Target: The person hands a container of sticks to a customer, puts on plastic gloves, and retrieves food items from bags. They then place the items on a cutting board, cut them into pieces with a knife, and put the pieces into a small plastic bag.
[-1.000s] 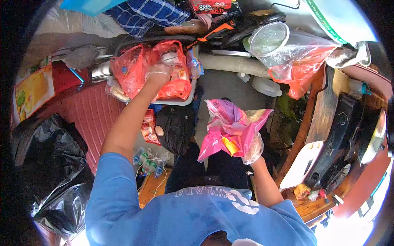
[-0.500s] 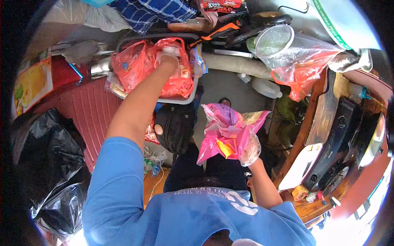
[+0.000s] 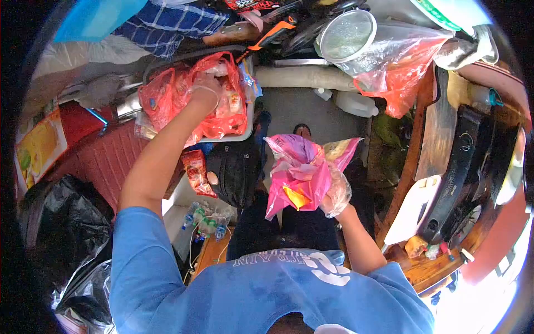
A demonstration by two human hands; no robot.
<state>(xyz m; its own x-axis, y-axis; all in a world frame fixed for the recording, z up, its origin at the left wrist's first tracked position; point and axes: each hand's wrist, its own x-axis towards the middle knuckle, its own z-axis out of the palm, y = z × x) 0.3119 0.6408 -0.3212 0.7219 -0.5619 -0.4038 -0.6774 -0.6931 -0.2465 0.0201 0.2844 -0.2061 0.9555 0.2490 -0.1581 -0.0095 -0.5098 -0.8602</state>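
Note:
In a clear plastic glove, my right hand (image 3: 337, 192) grips the side of a pink and purple plastic packet (image 3: 300, 175). The packet's top gapes, and a yellow-orange patch shows on it. My left hand (image 3: 206, 92), gloved too, reaches into a red plastic bag (image 3: 158, 92) at the upper left; its fingers are mostly hidden among the wrapped contents. Pale packs with red print (image 3: 231, 103) lie beside that hand. Under the red bag is a grey tray (image 3: 249, 119), its rim showing at the right and front.
An orange-handled tool (image 3: 272, 36) leans behind the tray. A round strainer (image 3: 349, 36) and a clear and red bag (image 3: 397, 72) hang at the upper right. On the right wooden counter (image 3: 414, 273) are a white board (image 3: 413, 209) and a black stove (image 3: 459, 172). A black backpack (image 3: 228, 175) sits below the tray.
My left hand has shifted toward me and left within the red bag. The camera view has moved slightly. My right hand still holds the pink packet.

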